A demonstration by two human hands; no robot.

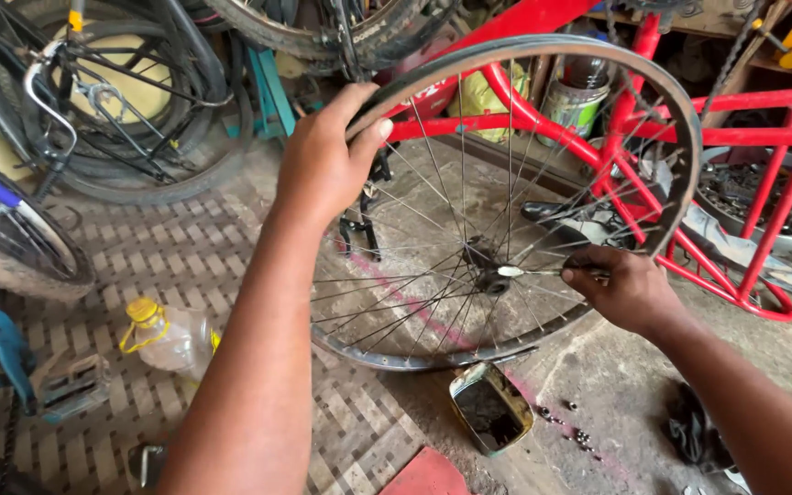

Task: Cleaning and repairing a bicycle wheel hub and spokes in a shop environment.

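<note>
Left hand (323,165) grips wheel rim (543,50); right hand (625,289) pinches spanner (538,271) at hub (488,275).

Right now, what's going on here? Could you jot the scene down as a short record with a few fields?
Setting: cluttered bicycle workshop with a patterned floor
Left hand: grips the upper rim of a bare spoked metal bicycle wheel, held upright
Right hand: holds a slim metal tool at the wheel's hub
On the floor: clear plastic bottle with yellow cap, small open tin with dark contents, scattered small dark bits
Behind: red metal frame, other bicycles
</note>
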